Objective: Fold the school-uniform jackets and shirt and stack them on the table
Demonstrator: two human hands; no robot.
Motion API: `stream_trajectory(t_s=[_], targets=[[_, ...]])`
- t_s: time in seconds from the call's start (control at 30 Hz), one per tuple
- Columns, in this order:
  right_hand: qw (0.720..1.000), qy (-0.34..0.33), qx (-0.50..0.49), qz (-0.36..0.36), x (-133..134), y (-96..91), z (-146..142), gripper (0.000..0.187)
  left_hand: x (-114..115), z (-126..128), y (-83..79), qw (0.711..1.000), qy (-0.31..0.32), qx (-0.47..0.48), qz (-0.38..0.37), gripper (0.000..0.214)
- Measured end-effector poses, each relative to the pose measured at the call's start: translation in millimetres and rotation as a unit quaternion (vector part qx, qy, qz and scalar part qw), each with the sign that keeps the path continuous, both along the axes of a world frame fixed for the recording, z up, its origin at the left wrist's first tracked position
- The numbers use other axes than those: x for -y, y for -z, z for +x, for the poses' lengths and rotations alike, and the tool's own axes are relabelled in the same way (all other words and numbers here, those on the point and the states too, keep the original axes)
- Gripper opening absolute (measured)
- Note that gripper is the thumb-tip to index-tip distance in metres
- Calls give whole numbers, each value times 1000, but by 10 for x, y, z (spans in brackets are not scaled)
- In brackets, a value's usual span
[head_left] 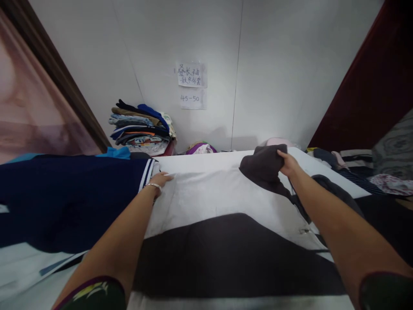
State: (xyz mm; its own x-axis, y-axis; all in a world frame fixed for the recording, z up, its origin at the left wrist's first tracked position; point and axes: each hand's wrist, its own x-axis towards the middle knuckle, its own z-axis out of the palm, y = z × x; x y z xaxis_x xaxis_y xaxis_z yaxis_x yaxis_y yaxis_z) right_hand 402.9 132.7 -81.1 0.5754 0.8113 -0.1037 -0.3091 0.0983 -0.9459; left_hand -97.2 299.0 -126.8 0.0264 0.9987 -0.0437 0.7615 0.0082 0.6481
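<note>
A white and dark grey garment (219,202) lies spread across the table in front of me. My right hand (288,163) is closed on its dark grey sleeve end (266,162), which is bunched and lifted a little over the white part. My left hand (162,179) rests flat on the garment's white left edge, fingers stretched out, with a bracelet at the wrist. A navy garment with white stripes (64,193) lies just left of that hand.
A stack of folded clothes (142,127) stands at the back left against the white wall, under two paper notes (192,86). More clothes (371,168) are heaped at the right. A dark red curtain (374,86) hangs on the right.
</note>
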Motion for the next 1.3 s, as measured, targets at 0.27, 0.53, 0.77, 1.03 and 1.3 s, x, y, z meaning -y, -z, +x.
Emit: stream_trajectory(t_s=[0.27, 0.53, 0.77, 1.03, 1.3], targets=[[993, 24, 114, -23, 1865, 164, 117, 38, 836, -534, -323, 987, 129, 90, 24, 26], [973, -72, 162, -150, 2706, 826, -217, 15, 1746, -622, 99, 972, 201, -85, 84, 23], [970, -146, 36, -189, 2665, 675, -305, 22, 1912, -635, -24, 978, 166, -85, 89, 23], [995, -41, 51, -79, 2598, 595, -271, 22, 2010, -609, 35, 954, 195, -201, 103, 38], [974, -116, -1, -195, 2664, 526, -438, 25, 2226, -249, 72, 924, 294, -189, 158, 34]])
